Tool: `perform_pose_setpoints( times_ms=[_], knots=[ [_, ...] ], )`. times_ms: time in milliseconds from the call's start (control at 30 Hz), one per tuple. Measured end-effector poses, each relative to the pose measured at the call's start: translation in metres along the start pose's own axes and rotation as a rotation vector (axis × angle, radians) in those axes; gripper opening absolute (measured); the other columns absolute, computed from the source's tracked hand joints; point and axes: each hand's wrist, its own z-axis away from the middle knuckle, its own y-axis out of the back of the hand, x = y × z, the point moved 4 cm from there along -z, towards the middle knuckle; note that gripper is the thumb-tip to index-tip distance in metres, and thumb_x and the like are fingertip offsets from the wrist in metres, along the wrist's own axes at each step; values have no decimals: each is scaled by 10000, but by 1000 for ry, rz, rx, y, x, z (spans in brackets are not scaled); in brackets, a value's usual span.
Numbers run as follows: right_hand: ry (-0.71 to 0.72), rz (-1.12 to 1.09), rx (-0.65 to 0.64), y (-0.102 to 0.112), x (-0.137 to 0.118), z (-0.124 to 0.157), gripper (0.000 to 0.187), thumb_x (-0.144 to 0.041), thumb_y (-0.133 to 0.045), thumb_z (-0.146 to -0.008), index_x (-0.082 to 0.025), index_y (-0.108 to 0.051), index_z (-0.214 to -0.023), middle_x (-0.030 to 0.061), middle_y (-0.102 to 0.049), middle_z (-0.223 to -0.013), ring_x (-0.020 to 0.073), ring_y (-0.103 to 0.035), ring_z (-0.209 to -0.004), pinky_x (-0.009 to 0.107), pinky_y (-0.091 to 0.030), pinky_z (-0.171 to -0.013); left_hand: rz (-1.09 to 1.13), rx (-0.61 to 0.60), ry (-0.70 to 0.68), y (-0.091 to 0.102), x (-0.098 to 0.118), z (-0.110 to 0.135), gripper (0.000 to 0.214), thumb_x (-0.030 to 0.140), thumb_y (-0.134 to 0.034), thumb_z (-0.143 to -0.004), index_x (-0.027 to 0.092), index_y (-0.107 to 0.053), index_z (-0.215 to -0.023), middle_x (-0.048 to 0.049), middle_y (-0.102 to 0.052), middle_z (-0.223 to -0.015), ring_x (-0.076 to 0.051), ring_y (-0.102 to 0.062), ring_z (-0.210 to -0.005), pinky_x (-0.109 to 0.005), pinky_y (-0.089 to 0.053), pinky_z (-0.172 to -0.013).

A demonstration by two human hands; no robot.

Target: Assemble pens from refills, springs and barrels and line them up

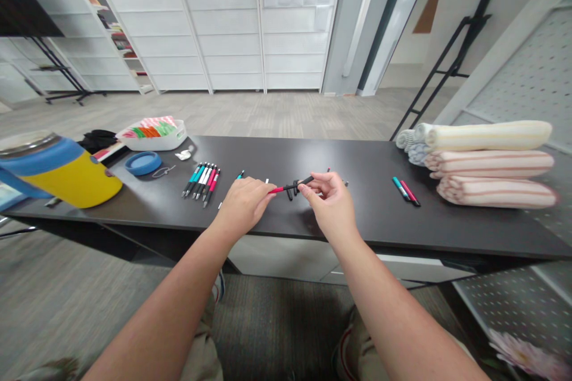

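Both hands hold one pen over the front middle of a dark table (pixel 366 226). My left hand (pixel 243 202) is closed on the pen's red part (pixel 277 190). My right hand (pixel 328 199) pinches its black part (pixel 301 182), which has a clip. The two parts meet between the hands. A row of several assembled pens (pixel 203 180) lies to the left. Small loose pen pieces (pixel 241 175) lie just behind my hands. Two more pens (pixel 406 190), teal and red, lie to the right.
A yellow and blue container (pixel 67 172) stands at the near left. A blue ring-shaped lid (pixel 143 163) and a white tray (pixel 174 141) of coloured items sit behind it. Rolled striped towels (pixel 487 161) are stacked at the right. White shelving lines the far wall.
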Motion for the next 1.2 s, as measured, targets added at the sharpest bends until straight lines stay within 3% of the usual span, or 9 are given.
perform_pose_setpoints(
  times_ms=[233, 600, 833, 1200],
  knots=[
    [-23, -72, -21, -1, 3, -2, 399, -399, -863, -791, -224, -626, -1060, 48, -797, -912, 203, -747, -816, 337, -547, -753, 63, -74, 77, -2, 1, -1, 251, 313, -443, -1102, 216, -654, -1196, -73, -721, -1057, -222, -704, -977, -334, -517, -836],
    [-32, 5, -34, 0, 1, 2, 381, -426, -841, -830, -216, -723, -1126, 69, -805, -986, 212, -744, -874, 352, -566, -786, -32, -125, 119, -6, 3, 2, 263, 336, -422, -1109, 213, -635, -1201, -77, -741, -1113, -217, -739, -885, -317, -522, -737],
    [-14, 42, -117, -4, 4, 0, 410, -441, -830, -837, -206, -739, -1162, 86, -801, -1033, 192, -707, -827, 312, -537, -702, -64, -165, 125, -6, 5, 2, 288, 314, -392, -1113, 175, -618, -1226, -106, -754, -1155, -228, -753, -933, -314, -544, -764],
    [-42, 82, -208, -8, 0, 1, 446, -409, -839, -814, -193, -729, -1188, 81, -786, -1081, 151, -619, -769, 298, -510, -672, -101, -166, 129, -7, 5, 2, 240, 302, -437, -1104, 187, -622, -1204, -87, -768, -1080, -225, -756, -851, -302, -506, -690]
  ],
)
